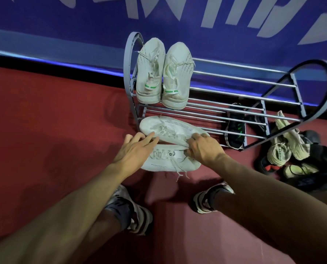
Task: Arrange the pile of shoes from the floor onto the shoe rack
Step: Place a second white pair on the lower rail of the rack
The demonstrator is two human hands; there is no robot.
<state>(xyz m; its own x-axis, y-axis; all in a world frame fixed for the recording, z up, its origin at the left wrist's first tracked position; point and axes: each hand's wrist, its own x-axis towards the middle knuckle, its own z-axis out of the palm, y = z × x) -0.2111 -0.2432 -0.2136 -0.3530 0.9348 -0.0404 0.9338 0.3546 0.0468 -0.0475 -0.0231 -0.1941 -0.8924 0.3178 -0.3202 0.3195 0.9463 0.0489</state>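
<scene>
Fingers (192,139) of the right hand (202,149) are pinching a white shoe's (170,128) heel at three o'clock; left fingers (149,137) are lying straight on it, risking slipping off the rack (235,111).

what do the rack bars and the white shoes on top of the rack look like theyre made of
The rack bars look like chromed metal tubes: thin, round, with bright lines of glare along them. The rack's side frame is matt grey, painted metal or plastic; I cannot tell which. The white shoes seem to be knit fabric: a dull, dotted weave, with cloth laces and ribbed soles that look like rubber or foam.
</scene>
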